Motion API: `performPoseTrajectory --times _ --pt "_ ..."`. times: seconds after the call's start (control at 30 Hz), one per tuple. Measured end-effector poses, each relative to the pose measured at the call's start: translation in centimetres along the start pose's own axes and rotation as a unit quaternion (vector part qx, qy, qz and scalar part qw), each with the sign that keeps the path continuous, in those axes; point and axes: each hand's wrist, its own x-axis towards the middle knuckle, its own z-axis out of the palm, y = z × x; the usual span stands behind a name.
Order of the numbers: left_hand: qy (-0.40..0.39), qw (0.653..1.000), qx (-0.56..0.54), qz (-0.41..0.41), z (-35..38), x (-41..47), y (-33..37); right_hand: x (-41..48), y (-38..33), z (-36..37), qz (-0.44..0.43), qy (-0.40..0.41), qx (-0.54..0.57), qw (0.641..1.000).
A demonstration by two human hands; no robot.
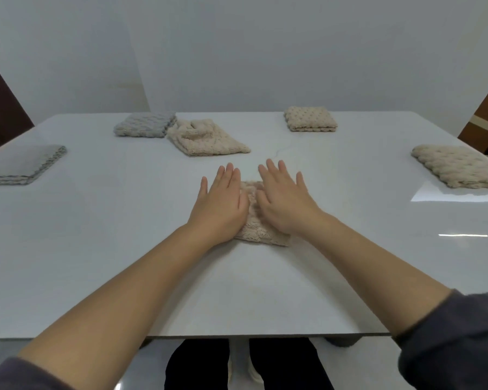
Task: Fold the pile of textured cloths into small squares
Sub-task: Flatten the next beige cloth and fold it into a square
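Note:
A small folded beige textured cloth (pixel 258 230) lies in the middle of the white table (pixel 96 249). My left hand (pixel 220 201) presses flat on its left half, fingers straight. My right hand (pixel 285 198) presses flat on its right half, fingers spread. Most of the cloth is hidden under both palms. A loosely bunched beige cloth (pixel 206 137) lies further back, touching a folded grey cloth (pixel 145 125).
A folded grey cloth (pixel 23 164) sits at the left edge. One folded beige cloth (pixel 310 119) sits at the back right and another beige cloth (pixel 462 166) at the right edge. A white wall stands behind the table. My legs show below the front edge.

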Motion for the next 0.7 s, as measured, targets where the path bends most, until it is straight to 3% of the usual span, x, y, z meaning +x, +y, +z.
performPoseTrajectory --times 0.1,0.3,0.5,0.6,0.7 --pt "-0.036 0.998 0.045 0.022 0.9 -0.7 -0.4 0.4 0.2 2.1 0.005 -0.052 -0.041 0.998" --pt "-0.047 0.997 0.049 0.028 1.5 -0.7 -0.8 0.4 0.4 2.5 0.016 -0.056 -0.06 0.996" --pt "-0.046 0.994 -0.042 0.087 0.6 -2.0 -3.4 0.4 0.5 2.4 0.021 -0.055 -0.042 0.997" --pt "-0.017 0.99 -0.01 0.138 -0.7 -3.6 -5.6 0.9 0.3 1.7 0.024 -0.06 -0.043 0.997" --pt "0.051 0.993 -0.029 0.105 -1.7 -4.7 -6.5 1.5 -0.6 1.2 0.016 -0.04 -0.042 0.998"
